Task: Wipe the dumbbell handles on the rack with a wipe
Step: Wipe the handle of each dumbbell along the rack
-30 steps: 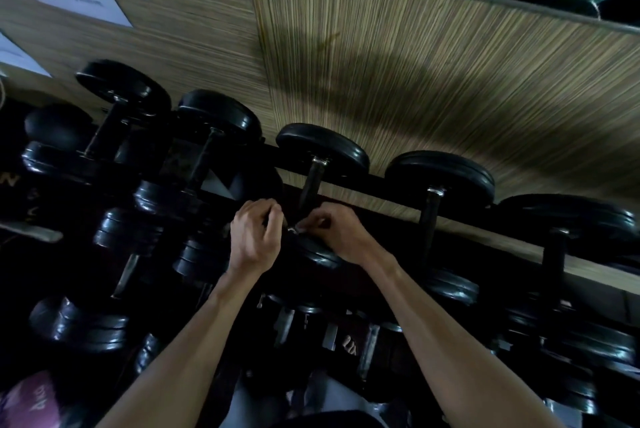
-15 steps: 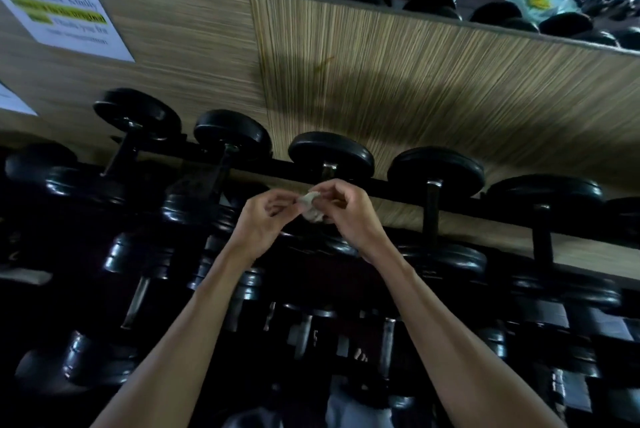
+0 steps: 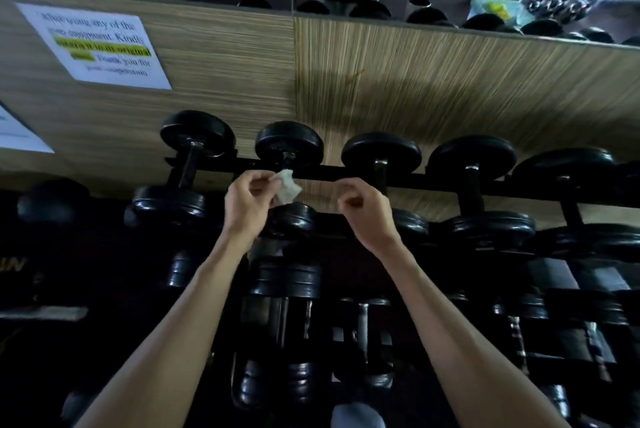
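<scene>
One wipe [image 3: 284, 189] in left hand [image 3: 246, 206]; perhaps five top-row dumbbells [image 3: 380, 181].

Head camera looks down, close over the dumbbell rack [image 3: 450, 181].

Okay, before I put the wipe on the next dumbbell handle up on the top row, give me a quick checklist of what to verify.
1. Wipe in hand: ok, left hand pinches it.
2. Right hand free: ok, fingers curled, holding nothing.
3. Wipe opened flat for wrapping a handle: not ok, it hangs crumpled.
4. Wipe on a handle: not ok, it is held in the air in front of the top-row dumbbell.
5. Handle reachable: ok, next dumbbell handle is exposed beside the right hand.
6. Wipe clean or damp enough: cannot tell.
</scene>
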Available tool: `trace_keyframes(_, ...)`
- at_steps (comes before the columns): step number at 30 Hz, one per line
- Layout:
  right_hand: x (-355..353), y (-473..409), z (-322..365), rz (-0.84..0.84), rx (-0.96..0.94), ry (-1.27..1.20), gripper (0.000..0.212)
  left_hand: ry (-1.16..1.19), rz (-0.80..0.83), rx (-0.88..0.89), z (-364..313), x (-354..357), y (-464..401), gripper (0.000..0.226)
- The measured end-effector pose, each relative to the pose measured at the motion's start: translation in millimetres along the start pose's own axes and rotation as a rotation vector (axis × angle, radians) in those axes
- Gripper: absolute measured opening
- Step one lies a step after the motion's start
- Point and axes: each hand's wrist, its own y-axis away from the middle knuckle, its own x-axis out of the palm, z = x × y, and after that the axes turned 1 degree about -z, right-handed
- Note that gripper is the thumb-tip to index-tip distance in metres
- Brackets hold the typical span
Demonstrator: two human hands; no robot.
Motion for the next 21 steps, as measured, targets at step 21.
trace_keyframes(21, 33.3, -33.7, -39.5, -0.098, -0.055, 0.983, 0.023, -0.393, -0.023, -0.212, 40.1, 45.7, -140.9, 0.018)
